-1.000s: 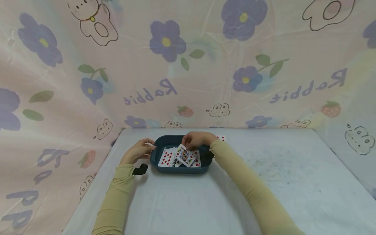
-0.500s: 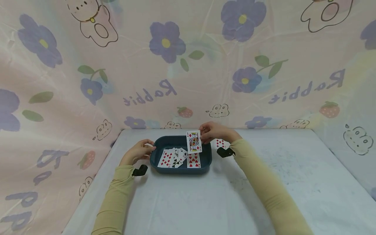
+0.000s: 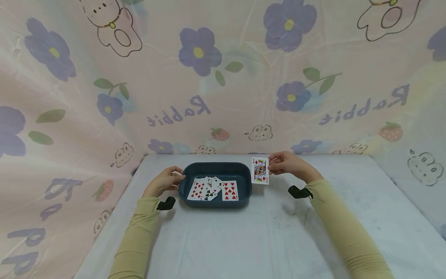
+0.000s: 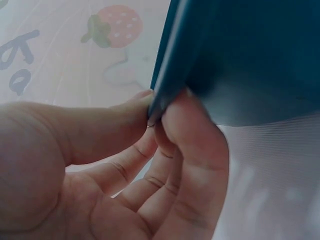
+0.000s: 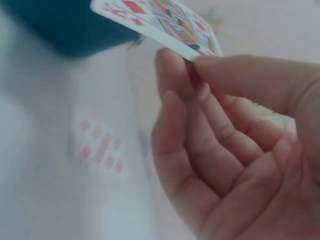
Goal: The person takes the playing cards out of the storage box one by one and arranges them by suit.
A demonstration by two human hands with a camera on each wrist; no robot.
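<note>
My right hand (image 3: pixel 288 164) pinches a king of diamonds playing card (image 3: pixel 260 170) by its right edge, between thumb and fingers, just right of the tray. The right wrist view shows the king (image 5: pixel 170 22) face up above the table. My left hand (image 3: pixel 166 180) pinches the left rim of a dark blue oval tray (image 3: pixel 216 204); up close, thumb and index finger press on both sides of the tray's rim (image 4: pixel 172 65). Inside the tray lie a ten of diamonds (image 3: pixel 196 190), overlapping club cards (image 3: pixel 211 190) and a hearts card (image 3: pixel 230 191).
A red diamonds card (image 5: pixel 101 145) lies on the table, blurred in the right wrist view; in the head view the held king covers that spot. The white table (image 3: pixel 223 244) ends at a patterned cloth wall (image 3: pixel 237 108).
The right hand has lifted the king of diamonds out of the tray and carried it right, past the tray's rim. The left hand has stayed on the left rim.
</note>
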